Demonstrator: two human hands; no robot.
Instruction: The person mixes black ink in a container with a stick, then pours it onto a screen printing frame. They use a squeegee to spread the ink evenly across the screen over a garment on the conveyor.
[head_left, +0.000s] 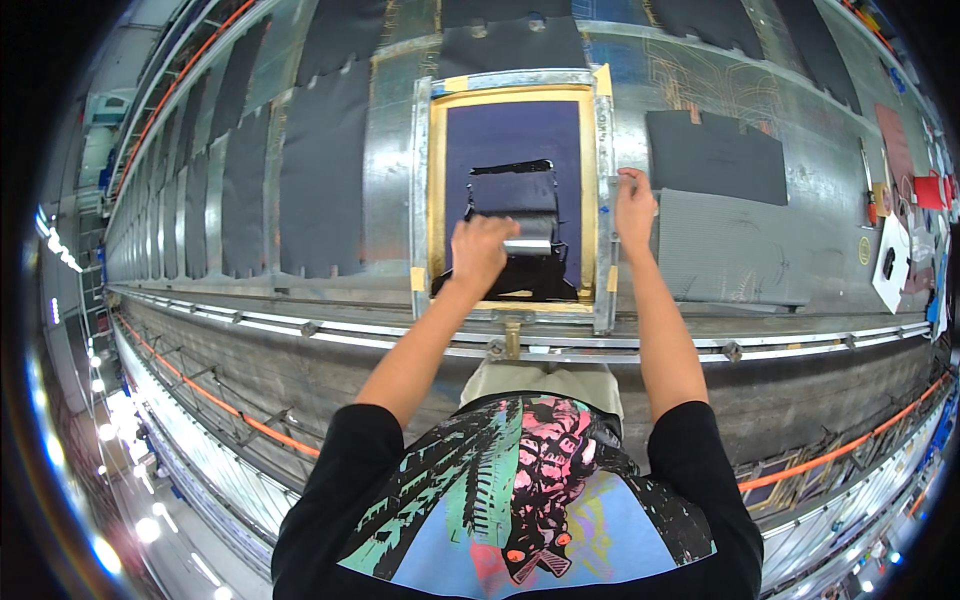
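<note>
A screen-printing frame (604,140) with metal rails lies on the long metal table in front of me. Yellow tape lines its inner edge around the dark purple mesh (512,130). My left hand (480,250) grips a squeegee (530,232) with a dark blade and a shiny metal strip, tilted over the mesh. Black ink (535,277) pools on the near side of the squeegee, and a wet black line crosses the mesh farther off. My right hand (634,212) is curled at the frame's right rail, its fingertips touching it.
Dark fabric panels (325,180) lie in rows along the table (395,130) to the left. A dark panel (715,157) and a grey ribbed mat (735,245) lie to the right. Tools and a white sheet (890,262) sit at the far right. A metal rail (390,340) runs along the near edge.
</note>
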